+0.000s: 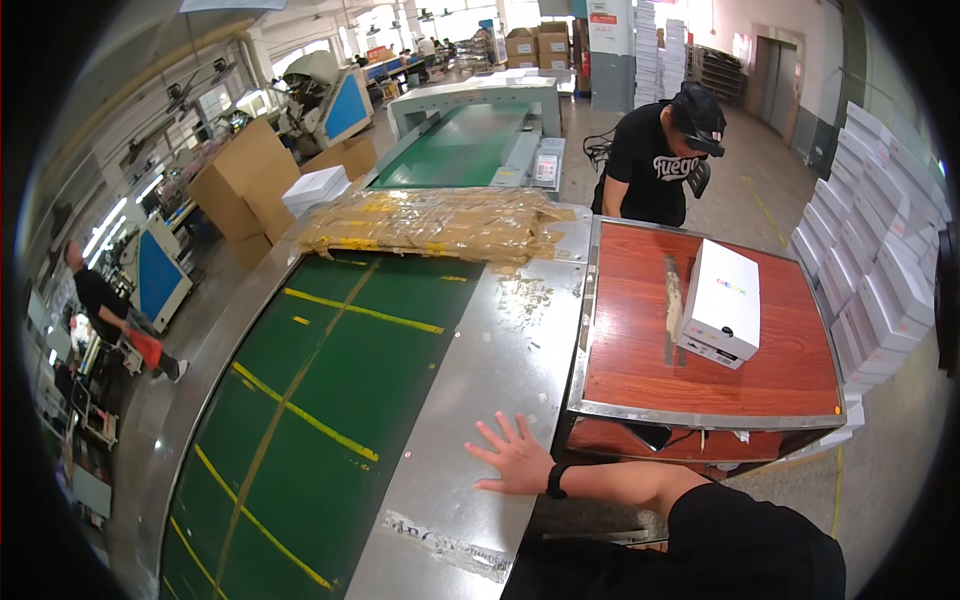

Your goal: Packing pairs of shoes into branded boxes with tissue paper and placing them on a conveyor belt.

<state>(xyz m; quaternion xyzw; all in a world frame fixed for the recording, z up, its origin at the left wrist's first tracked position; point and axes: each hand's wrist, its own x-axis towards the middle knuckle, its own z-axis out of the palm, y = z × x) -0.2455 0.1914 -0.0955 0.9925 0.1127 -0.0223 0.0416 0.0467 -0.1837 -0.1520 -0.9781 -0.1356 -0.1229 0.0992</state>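
My right hand (515, 460) lies palm down with its fingers spread on the metal side plate (475, 400) of a conveyor. Nothing is in it, and a dark band circles the wrist. Left of the hand runs the green conveyor belt (330, 400), marked with yellow tape lines. Beyond the hand, to its right, a white lidded shoebox-like carton (722, 300) rests on a red-brown wood-topped table (630, 350). My left hand is out of view.
Brown tape and plastic wrap (430, 222) cover a crosspiece over the belt. A co-worker in a black cap (655, 160) bends behind the table. Stacks of white boxes (870, 240) stand at the right. Open brown cartons (240, 190) stand at the left; another person (105, 300) is farther left.
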